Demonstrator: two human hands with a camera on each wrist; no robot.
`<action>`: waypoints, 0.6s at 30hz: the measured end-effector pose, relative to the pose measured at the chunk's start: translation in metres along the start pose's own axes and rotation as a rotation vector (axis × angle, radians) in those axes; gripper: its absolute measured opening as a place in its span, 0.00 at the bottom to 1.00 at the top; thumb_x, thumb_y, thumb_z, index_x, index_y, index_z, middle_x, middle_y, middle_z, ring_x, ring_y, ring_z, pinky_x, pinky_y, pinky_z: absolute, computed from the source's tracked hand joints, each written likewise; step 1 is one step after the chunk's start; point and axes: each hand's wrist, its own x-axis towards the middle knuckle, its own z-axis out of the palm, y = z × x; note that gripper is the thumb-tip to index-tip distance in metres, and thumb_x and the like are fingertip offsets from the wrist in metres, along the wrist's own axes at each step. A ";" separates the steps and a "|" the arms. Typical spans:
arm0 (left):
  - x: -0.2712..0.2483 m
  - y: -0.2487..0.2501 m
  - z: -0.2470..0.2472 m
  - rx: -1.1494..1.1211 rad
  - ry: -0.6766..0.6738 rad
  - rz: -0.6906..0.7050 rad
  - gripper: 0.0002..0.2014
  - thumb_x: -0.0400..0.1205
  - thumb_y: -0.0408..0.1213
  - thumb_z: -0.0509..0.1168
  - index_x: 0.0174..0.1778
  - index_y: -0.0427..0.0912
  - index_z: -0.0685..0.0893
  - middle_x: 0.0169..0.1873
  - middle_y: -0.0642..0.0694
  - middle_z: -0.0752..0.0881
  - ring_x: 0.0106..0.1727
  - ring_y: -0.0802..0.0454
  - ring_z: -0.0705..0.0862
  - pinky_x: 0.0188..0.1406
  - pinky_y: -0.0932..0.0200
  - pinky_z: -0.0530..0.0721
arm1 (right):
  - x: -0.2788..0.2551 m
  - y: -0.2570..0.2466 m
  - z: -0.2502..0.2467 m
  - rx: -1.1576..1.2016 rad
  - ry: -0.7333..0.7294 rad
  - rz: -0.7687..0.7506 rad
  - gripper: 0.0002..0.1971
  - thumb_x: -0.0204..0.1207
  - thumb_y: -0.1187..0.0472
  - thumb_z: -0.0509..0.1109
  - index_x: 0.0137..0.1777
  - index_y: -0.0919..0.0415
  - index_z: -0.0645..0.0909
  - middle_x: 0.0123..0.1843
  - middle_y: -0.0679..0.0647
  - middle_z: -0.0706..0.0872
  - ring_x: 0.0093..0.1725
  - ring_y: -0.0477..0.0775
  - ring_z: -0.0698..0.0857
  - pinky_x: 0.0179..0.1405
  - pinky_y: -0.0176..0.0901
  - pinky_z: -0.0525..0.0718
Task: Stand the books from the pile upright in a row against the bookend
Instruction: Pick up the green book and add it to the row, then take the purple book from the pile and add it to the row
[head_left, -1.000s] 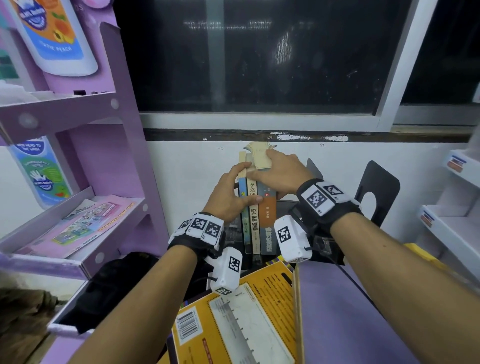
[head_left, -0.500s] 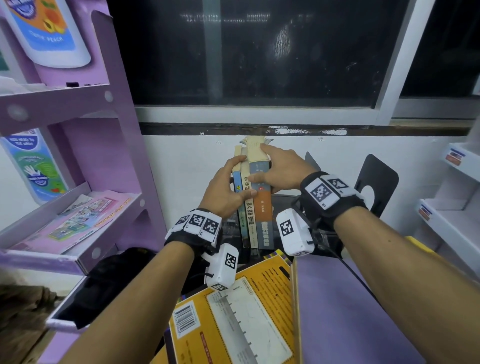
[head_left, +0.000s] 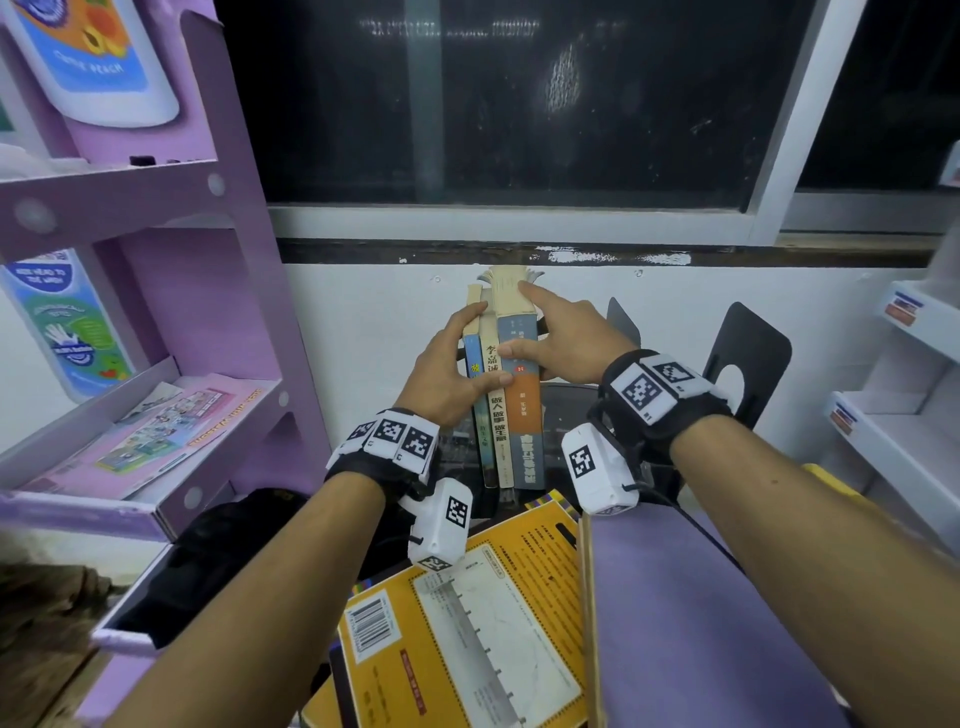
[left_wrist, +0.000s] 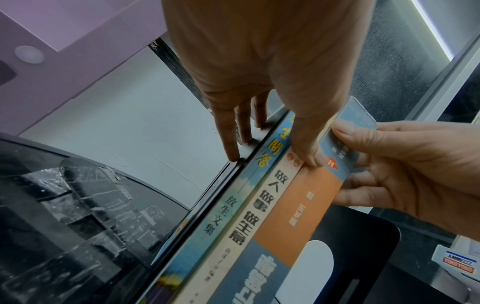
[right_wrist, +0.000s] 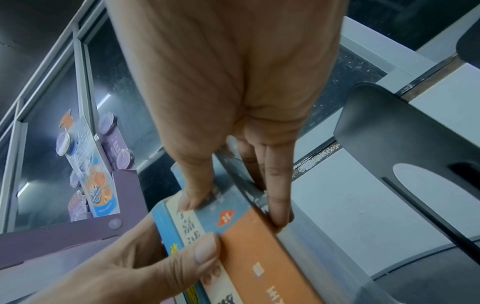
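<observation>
Orange and blue, the thickest spine (head_left: 523, 400) faces me. Three books (head_left: 501, 415) stand upright, long axes vertical, squeezed between my hands: left hand (head_left: 451, 375) clasps the left side, right hand (head_left: 558, 343) clasps the right. One black bookend (head_left: 750, 364) stands near, further right, so my right hand is nearer. One yellow book (head_left: 467, 634) lies flat below.

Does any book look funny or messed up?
Yes. The top edge of the orange and blue book is ragged: its pages fan out above the two books beside it. A yellow book lies flat in front, not stood up.
</observation>
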 end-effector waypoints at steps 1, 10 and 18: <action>-0.001 0.001 0.000 -0.007 -0.003 -0.002 0.40 0.74 0.42 0.77 0.78 0.58 0.63 0.71 0.48 0.77 0.65 0.48 0.80 0.59 0.46 0.86 | 0.000 0.002 0.000 0.016 -0.005 0.014 0.42 0.74 0.49 0.75 0.84 0.50 0.56 0.66 0.59 0.83 0.57 0.58 0.86 0.53 0.54 0.88; -0.010 0.023 -0.001 0.046 -0.024 -0.093 0.42 0.78 0.39 0.73 0.83 0.55 0.56 0.71 0.45 0.78 0.52 0.50 0.85 0.49 0.56 0.85 | -0.006 0.005 -0.007 0.148 -0.105 0.094 0.44 0.77 0.54 0.73 0.85 0.46 0.47 0.69 0.57 0.83 0.57 0.58 0.88 0.51 0.57 0.90; -0.030 0.039 -0.004 0.085 -0.038 -0.163 0.38 0.80 0.44 0.70 0.83 0.53 0.57 0.73 0.44 0.77 0.61 0.44 0.85 0.53 0.54 0.82 | -0.030 0.002 -0.016 0.197 -0.137 0.111 0.36 0.80 0.57 0.70 0.83 0.48 0.55 0.63 0.54 0.85 0.58 0.56 0.85 0.58 0.60 0.87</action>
